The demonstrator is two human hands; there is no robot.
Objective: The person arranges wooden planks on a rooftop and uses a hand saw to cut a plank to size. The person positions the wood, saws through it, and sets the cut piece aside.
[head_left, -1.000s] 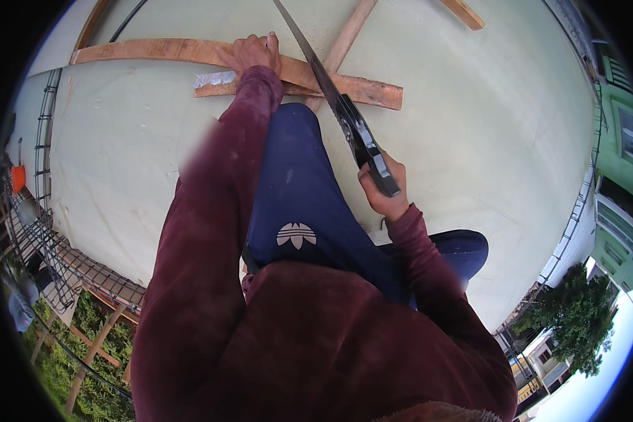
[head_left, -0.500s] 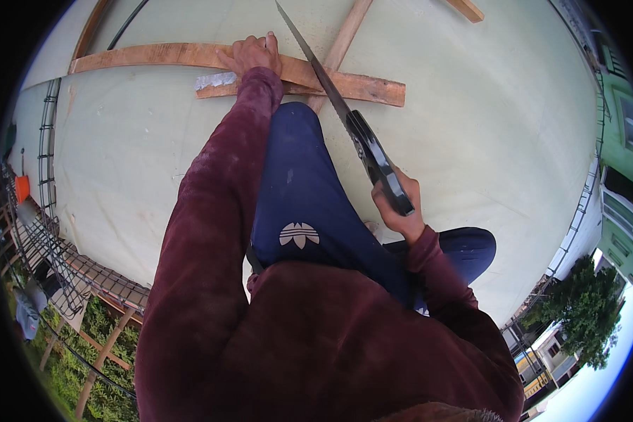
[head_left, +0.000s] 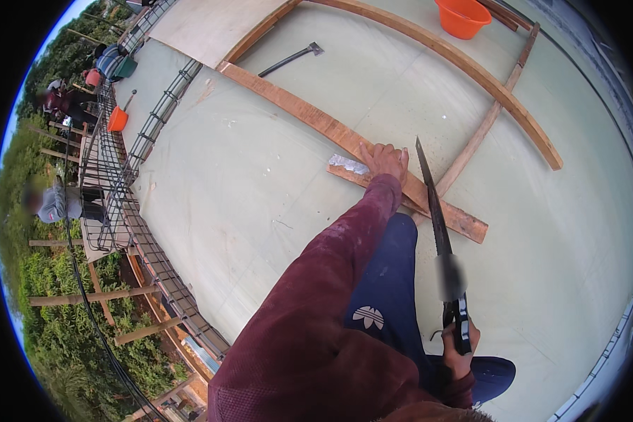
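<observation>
A long wooden plank point(head_left: 295, 109) runs slantwise, its near end resting over a short wooden piece point(head_left: 348, 172) with a silvery patch and over a thin wooden pole. My left hand point(head_left: 387, 162) is closed over the plank, pressing down near that end. In my right hand point(head_left: 461, 349) is the black handle of a handsaw point(head_left: 436, 218). The blade crosses the plank to the right of my left hand, its tip beyond the far edge. Whether the teeth sit in a cut cannot be made out. My bent knee in blue trousers lies just below the plank.
A pale sheet point(head_left: 260, 232) covers the deck. Beyond the plank lie a dark-handled hatchet or hammer point(head_left: 288, 60), a curved-looking long board point(head_left: 429, 43) and an orange basin point(head_left: 464, 17). Rebar cages point(head_left: 155, 137) line the left edge, with greenery below; people point(head_left: 67, 200) stand there.
My view has swung left, bringing in the hatchet or hammer, basin and people. The handsaw appears drawn back toward me. My left hand keeps its place on the plank.
</observation>
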